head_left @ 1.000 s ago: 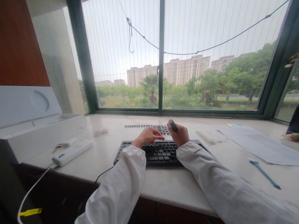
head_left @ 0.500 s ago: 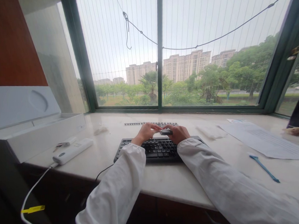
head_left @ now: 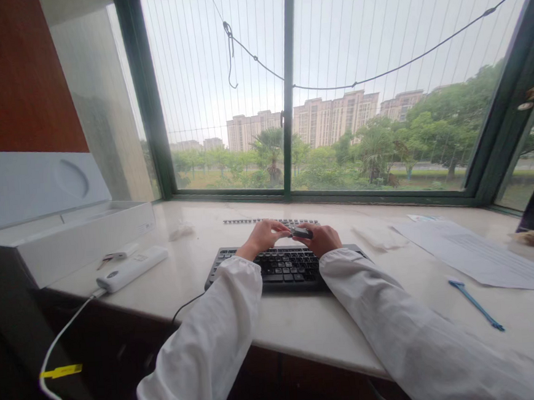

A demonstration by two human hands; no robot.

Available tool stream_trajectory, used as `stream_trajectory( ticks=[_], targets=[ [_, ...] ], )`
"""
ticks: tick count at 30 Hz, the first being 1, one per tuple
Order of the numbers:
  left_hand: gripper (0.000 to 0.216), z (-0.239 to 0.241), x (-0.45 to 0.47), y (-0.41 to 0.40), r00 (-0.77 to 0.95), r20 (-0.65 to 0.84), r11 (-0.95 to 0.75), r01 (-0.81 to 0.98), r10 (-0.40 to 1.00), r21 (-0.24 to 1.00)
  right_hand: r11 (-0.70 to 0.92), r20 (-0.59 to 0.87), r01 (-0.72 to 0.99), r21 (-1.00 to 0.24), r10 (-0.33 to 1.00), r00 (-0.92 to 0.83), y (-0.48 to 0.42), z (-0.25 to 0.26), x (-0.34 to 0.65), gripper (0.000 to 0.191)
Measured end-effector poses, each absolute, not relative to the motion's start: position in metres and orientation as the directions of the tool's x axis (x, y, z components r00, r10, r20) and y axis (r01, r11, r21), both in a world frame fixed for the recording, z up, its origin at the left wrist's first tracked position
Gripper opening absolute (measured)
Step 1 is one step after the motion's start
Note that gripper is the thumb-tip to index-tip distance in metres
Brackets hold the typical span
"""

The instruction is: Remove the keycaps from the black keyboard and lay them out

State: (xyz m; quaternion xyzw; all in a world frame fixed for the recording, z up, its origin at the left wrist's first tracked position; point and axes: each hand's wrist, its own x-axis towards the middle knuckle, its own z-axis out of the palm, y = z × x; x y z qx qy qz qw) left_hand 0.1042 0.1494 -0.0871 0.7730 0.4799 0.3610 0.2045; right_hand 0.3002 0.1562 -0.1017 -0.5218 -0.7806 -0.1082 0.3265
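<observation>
The far side of the room is filled by a wide green-framed window (head_left: 290,136), below which a pale worktop (head_left: 300,330) is spread, its left end taken up by a white box (head_left: 89,232). A black keyboard (head_left: 282,278) is set near the front edge, its long axis laid left to right, and both hands are held over its back part. By the right hand (head_left: 324,240) a small dark tool (head_left: 302,233) is gripped, lying to that hand's left, its length turned roughly crosswise and its far end aimed at the left hand (head_left: 263,238). The left fingertips are brought together beside that end; whether anything is pinched there, or whether the tool is touched, cannot be told
</observation>
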Motion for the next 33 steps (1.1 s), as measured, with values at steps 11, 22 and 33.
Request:
stream_trajectory(
  ticks=[11,22,33],
  targets=[
    [0.038,-0.087,0.105,0.151,0.317,0.368,-0.483,0.484,0.874,0.730,0.528,0.658,0.799,-0.286,0.715,-0.237,0.166,-0.107,0.306,0.040],
    [0.044,-0.084,0.106,0.146,0.370,0.371,-0.511,0.430,0.852,0.744,0.547,0.687,0.791,-0.275,0.687,-0.236,0.166,-0.107,0.306,0.037],
    [0.034,-0.086,0.102,0.152,0.105,0.485,-0.446,0.594,0.868,0.669,0.409,0.636,0.872,-0.268,0.755,-0.158,0.159,-0.101,0.305,0.032]
  ],
)
